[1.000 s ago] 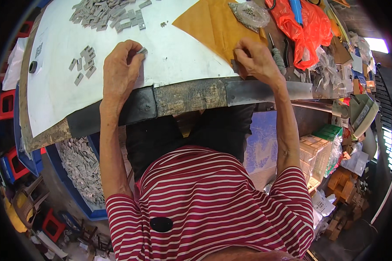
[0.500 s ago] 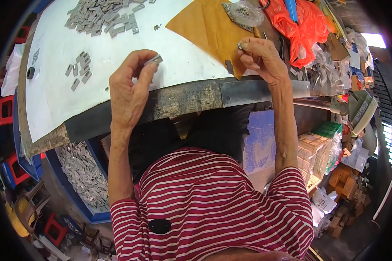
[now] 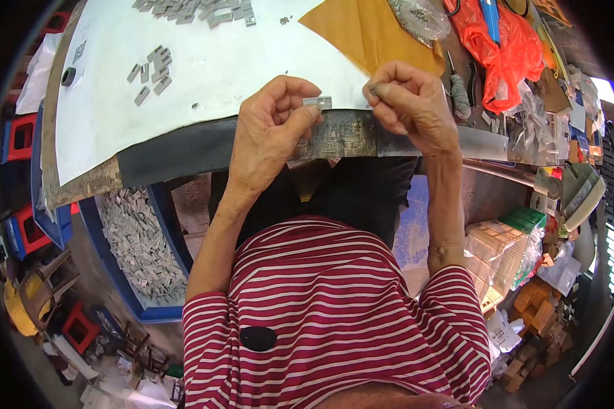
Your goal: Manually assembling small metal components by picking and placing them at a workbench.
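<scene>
At the table's near edge, my left hand [image 3: 273,133] pinches one end of a small grey rectangular metal piece [image 3: 323,102] between thumb and fingers. The piece points toward my right hand [image 3: 416,105], whose thumb and forefinger are closed on a tiny dark metal part [image 3: 373,89], mostly covered by the fingertips. A narrow gap separates the two hands. Farther left on the white sheet [image 3: 109,123] lie several similar grey pieces [image 3: 160,68] in a loose group. A larger heap of them [image 3: 205,9] sits at the far edge of view.
Brown paper [image 3: 351,31] and a clear bag of tiny metal parts [image 3: 419,20] lie beyond my right hand. Right of it are a tool with a wrapped handle [image 3: 460,95] and a red plastic bag [image 3: 501,54]. A blue bin [image 3: 102,252] of grey pieces stands below, left.
My hands have come closer together, the left moving right with the metal piece and the right moving left over the paper's near corner. The whole view has shifted slightly.
</scene>
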{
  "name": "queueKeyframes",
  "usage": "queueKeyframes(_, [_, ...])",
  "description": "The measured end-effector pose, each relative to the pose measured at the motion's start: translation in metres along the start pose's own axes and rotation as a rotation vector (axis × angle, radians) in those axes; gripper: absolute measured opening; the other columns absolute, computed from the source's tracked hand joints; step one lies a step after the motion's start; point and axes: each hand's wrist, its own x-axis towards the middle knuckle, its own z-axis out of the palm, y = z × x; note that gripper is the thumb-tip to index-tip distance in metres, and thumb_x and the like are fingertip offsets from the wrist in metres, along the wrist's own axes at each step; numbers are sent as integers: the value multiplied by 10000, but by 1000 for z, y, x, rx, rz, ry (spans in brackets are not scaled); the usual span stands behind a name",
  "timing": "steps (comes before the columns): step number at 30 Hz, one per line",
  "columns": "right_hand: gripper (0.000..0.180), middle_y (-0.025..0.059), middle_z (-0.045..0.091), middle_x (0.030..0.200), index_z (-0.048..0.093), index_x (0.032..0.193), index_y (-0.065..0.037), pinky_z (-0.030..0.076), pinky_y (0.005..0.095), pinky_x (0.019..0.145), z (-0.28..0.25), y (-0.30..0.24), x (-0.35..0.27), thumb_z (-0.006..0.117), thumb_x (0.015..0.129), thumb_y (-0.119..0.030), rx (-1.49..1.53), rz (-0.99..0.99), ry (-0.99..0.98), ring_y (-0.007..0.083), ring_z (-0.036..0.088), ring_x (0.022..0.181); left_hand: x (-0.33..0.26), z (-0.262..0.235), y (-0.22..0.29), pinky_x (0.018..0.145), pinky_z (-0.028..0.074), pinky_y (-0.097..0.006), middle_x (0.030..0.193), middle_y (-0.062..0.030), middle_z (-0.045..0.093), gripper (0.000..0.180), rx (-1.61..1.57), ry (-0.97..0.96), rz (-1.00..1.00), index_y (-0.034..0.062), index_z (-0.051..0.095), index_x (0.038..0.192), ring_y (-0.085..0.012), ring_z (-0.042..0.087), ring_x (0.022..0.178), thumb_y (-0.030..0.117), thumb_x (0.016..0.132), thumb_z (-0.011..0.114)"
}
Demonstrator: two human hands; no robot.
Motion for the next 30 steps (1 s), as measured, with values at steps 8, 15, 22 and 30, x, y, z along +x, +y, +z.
queueKeyframes(8, [73, 83, 577, 706, 542, 869, 26, 321, 154, 357, 18, 19, 6, 558, 806, -8, -89, -40, 26, 60, 485, 472, -2, -3, -4, 570, 432, -165, 753, -65, 625, 199, -18, 1, -23, -13, 565, 995, -63, 531, 608, 55, 810, 592])
queueKeyframes(15, [97, 39, 566, 655, 583, 857, 24, 363, 157, 407, 23, 26, 5, 570, 761, 14, -113, -25, -13, 56, 515, 512, -4, 0, -5, 520, 424, -166, 711, -37, 602, 182, 33, 11, -24, -17, 572, 974, -53, 536, 598, 56, 808, 567])
queueKeyframes(22, [97, 28, 562, 629, 582, 841, 14, 361, 158, 401, 22, 29, 5, 590, 746, 3, -151, -14, 8, 51, 510, 500, -4, 2, -3, 529, 429, -167, 711, -35, 599, 171, 28, -13, -30, -23, 576, 965, -55, 534, 602, 51, 811, 559])
queueKeyframes(30, [94, 28, 556, 616, 574, 831, 18, 355, 154, 394, 23, 29, 2, 605, 746, -7, -161, 10, 22, 51, 504, 485, -6, 4, -6, 532, 438, -162, 722, -37, 605, 159, -3, -18, -9, -21, 579, 956, -54, 550, 616, 49, 815, 556])
